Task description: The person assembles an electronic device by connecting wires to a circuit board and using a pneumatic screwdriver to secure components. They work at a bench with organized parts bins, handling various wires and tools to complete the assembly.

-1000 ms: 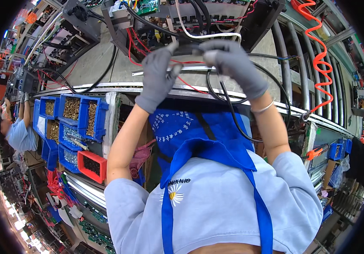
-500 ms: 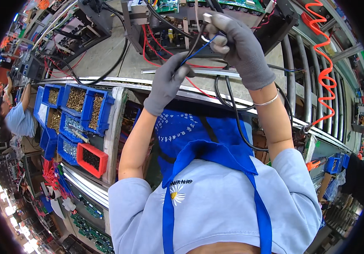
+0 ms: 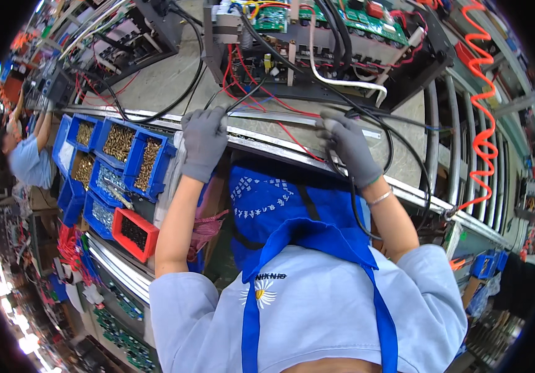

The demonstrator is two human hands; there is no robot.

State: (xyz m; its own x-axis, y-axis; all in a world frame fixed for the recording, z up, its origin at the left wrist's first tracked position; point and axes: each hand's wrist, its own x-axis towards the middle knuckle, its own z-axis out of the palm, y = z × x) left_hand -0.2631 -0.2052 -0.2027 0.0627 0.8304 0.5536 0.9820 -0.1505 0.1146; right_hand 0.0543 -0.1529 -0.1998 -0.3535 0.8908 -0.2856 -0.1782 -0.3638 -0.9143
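Both my hands wear grey gloves and are low over the near edge of the workbench. My left hand has its fingers curled round a black cable, which runs up to the right toward an open electrical unit. Farther right, my right hand is closed beside a looped black cable; what its fingers hold, if anything, is hidden. Between the hands lie thin red wires and a metal strip. A white cable hangs over the unit's front.
Blue bins of brass and silver fasteners and a red bin of black ones stand left. A coiled red hose hangs right, over metal rollers. Another unit sits back left. A person works far left.
Both hands have come down from in front of the unit and moved apart, left hand leftward. The blue wire and white piece held up between them are no longer raised there.
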